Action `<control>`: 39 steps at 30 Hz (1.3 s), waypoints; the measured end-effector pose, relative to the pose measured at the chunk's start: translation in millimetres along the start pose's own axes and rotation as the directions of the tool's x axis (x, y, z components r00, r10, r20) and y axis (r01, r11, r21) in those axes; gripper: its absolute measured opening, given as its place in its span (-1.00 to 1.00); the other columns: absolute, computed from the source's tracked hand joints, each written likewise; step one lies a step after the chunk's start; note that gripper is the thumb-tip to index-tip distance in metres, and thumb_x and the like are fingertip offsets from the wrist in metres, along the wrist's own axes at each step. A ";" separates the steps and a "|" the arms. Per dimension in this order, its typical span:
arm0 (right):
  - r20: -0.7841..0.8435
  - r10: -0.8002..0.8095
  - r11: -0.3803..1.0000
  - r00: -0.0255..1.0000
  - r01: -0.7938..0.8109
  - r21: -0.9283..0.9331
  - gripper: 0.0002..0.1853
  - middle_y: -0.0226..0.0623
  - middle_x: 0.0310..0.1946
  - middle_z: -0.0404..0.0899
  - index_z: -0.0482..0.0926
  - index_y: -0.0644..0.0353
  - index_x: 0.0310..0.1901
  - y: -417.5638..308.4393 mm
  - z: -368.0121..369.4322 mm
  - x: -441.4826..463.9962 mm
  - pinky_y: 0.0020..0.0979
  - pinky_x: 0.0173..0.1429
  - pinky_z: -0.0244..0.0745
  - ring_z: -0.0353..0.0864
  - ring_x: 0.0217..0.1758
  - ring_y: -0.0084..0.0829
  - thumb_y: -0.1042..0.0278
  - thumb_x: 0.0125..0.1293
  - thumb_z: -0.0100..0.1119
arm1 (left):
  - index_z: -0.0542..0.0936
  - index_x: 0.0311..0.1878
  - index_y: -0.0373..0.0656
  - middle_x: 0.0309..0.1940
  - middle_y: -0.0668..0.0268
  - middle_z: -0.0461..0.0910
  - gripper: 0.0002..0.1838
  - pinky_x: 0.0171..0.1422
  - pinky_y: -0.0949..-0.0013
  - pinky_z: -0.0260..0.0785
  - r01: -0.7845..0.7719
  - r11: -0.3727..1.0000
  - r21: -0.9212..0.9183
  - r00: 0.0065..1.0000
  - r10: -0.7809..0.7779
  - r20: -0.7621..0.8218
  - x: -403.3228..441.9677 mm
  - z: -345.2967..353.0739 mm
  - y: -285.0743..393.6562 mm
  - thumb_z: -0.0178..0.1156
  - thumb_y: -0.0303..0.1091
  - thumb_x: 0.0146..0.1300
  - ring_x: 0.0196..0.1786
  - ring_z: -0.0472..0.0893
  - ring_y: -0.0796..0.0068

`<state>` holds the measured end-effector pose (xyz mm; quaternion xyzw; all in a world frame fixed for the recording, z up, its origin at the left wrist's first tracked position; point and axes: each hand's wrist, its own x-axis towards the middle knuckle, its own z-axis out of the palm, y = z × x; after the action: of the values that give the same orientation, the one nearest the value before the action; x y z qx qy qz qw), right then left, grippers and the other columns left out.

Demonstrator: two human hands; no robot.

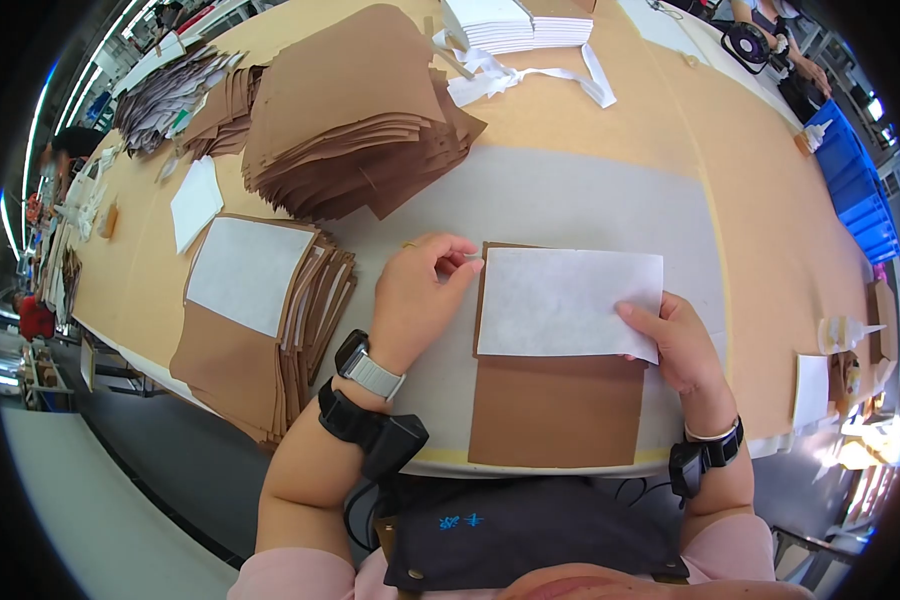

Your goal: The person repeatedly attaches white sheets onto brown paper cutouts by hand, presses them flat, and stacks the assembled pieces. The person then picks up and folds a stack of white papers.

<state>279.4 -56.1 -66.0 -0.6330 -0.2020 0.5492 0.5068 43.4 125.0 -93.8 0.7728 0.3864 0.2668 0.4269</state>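
Observation:
A white rectangular sheet (560,300) lies over the upper part of a brown sheet (555,415) in front of me, its right end sticking out past the brown edge. My right hand (680,345) grips the lower right corner of the white sheet, thumb on top and fingers underneath. At the upper left corner, my left hand (425,290) has its fingers loosely bent and a little apart, the thumb tip right by the edge. Whether that thumb touches the sheet is hard to tell.
To the left stands a stack of brown sheets (230,365) with a white sheet (250,270) on top. Behind it rises a tall brown pile (340,100). White strips (530,75) lie at the back, a blue bin (855,180) at the right, near a small squeeze bottle (845,333). Another person (785,50) is at far right.

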 end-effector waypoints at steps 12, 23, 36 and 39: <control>-0.026 0.005 1.000 1.000 -0.005 0.014 -0.67 -0.19 -0.06 0.70 0.59 0.45 0.07 -1.5 4.1 -0.2 -0.43 0.01 0.62 0.69 -0.09 -0.51 0.36 0.40 0.29 | 0.69 -0.15 -0.27 -0.32 0.27 0.64 -0.81 -0.14 0.41 0.41 -0.044 0.995 0.086 0.998 0.047 -0.039 -3.0 6.2 5.6 0.37 -0.41 0.21 -0.26 0.59 0.45; -0.032 0.005 1.000 0.999 -0.005 -0.001 -0.67 -0.19 -0.07 0.70 0.59 0.45 0.07 -2.1 4.8 -0.5 -0.44 0.01 0.61 0.68 -0.09 -0.51 0.36 0.41 0.28 | 0.70 -0.17 -0.24 -0.32 0.27 0.64 -0.83 -0.15 0.39 0.42 -0.038 0.992 0.121 0.998 0.044 -0.049 -3.7 7.7 8.5 0.38 -0.40 0.19 -0.28 0.59 0.42; -0.011 0.004 1.000 1.000 -0.004 0.019 -0.67 -0.21 -0.07 0.69 0.59 0.43 0.08 -0.8 3.3 0.7 -0.43 -0.02 0.63 0.67 -0.09 -0.51 0.36 0.42 0.27 | 0.77 -0.11 -0.11 -0.32 0.29 0.64 -0.81 -0.15 0.39 0.42 -0.062 0.987 0.145 0.997 0.067 -0.032 -5.1 8.7 10.3 0.37 -0.40 0.20 -0.25 0.61 0.40; -0.016 -0.002 1.000 1.000 0.002 0.018 -0.66 -0.22 -0.07 0.69 0.59 0.43 0.09 -0.2 4.0 0.6 -0.43 -0.02 0.63 0.67 -0.09 -0.51 0.36 0.42 0.27 | 0.78 -0.11 -0.10 -0.31 0.30 0.64 -0.81 -0.13 0.39 0.43 -0.036 0.989 0.142 0.999 0.040 -0.024 -5.4 8.9 12.2 0.37 -0.39 0.20 -0.24 0.61 0.41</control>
<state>276.1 -53.8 -65.6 -0.6326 -0.1935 0.5455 0.5146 51.5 112.5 -88.0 0.8048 0.3952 0.2571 0.3605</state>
